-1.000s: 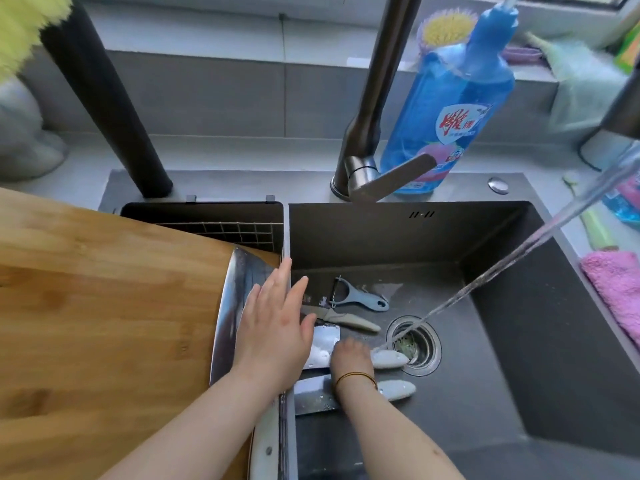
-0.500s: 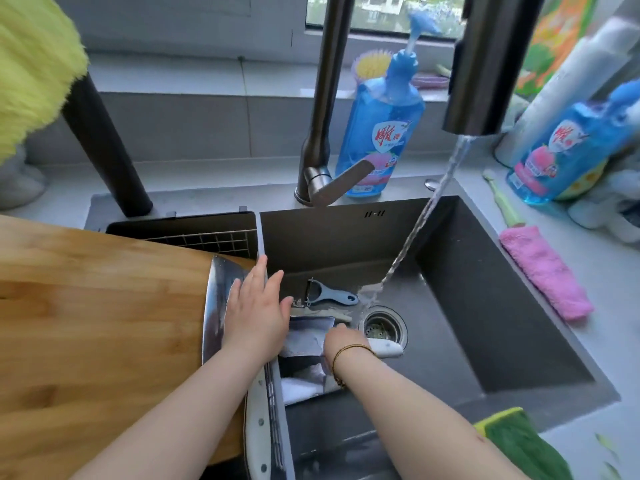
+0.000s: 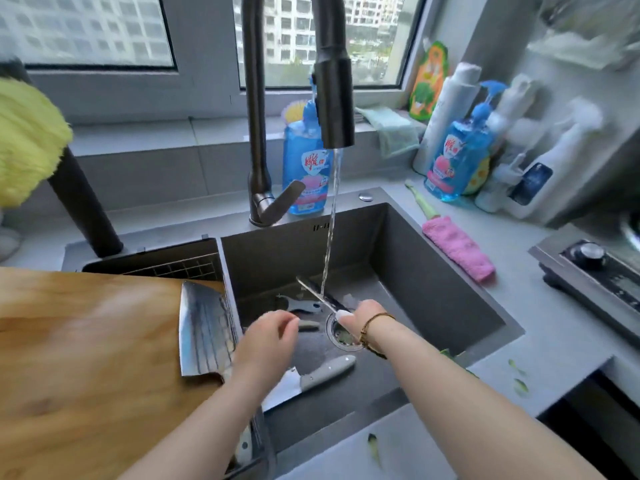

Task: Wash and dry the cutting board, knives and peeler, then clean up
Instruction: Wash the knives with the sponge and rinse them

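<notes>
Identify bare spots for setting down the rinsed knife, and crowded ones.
Free: the wooden cutting board left of the steel cleaver; the dark sink's floor right of the round drain. Crowded: left of the drain, with grey peeler and grey-handled knife.

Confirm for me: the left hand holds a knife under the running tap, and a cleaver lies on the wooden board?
Not the left: the head view shows the right hand holding the knife under the running tap. The cleaver does lie on the wooden board.

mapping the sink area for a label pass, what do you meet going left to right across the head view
cutting board → cleaver → left hand → held knife → right hand → pink cloth → stove
</notes>
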